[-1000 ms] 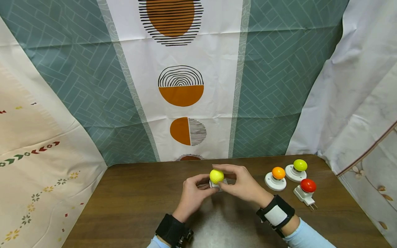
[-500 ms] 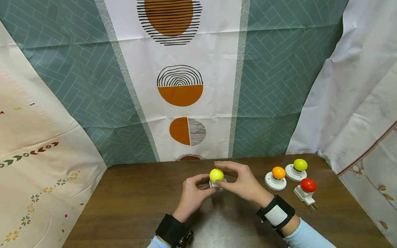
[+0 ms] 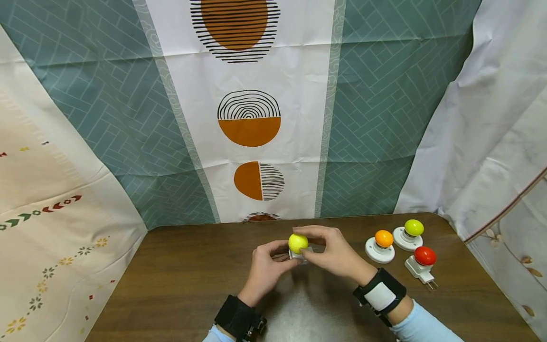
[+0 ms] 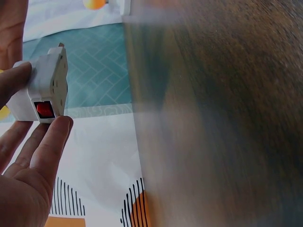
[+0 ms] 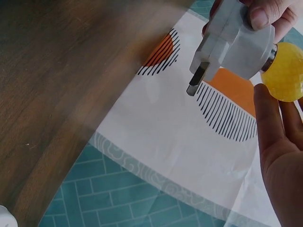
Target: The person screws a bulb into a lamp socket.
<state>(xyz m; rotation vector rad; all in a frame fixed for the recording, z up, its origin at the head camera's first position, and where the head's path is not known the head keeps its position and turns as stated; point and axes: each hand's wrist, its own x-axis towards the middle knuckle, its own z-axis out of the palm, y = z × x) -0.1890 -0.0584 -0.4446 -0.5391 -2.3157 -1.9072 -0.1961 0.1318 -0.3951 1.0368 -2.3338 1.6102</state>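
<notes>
My left hand (image 3: pixel 268 267) grips a white plug-in lamp socket (image 4: pixel 43 90) between thumb and fingers, held above the table. A small red rocker switch (image 4: pixel 45 109) shows on the socket's end, and metal plug prongs (image 5: pixel 198 78) stick out of its underside. Seated in the socket's mouth is a yellow light bulb (image 3: pixel 298 243), with a narrow band of its metal base (image 5: pixel 269 58) showing. Curled about this bulb, the fingers and thumb of my right hand (image 3: pixel 335 251) pinch it from the right. In the right wrist view the bulb is partly cut off by the frame's edge.
At the table's right, an orange bulb (image 3: pixel 383 238) and a yellow-green bulb (image 3: pixel 413 227) stand in round white bases. A red bulb (image 3: pixel 425 255) sits in a white plug-in socket (image 3: pixel 419 270) nearby. Patterned cloth (image 3: pixel 367 142) hangs behind the brown table (image 3: pixel 179 285).
Half a second ago the right forefinger was raised off the yellow bulb; now it is back down against it. The left hand and socket have stayed in place.
</notes>
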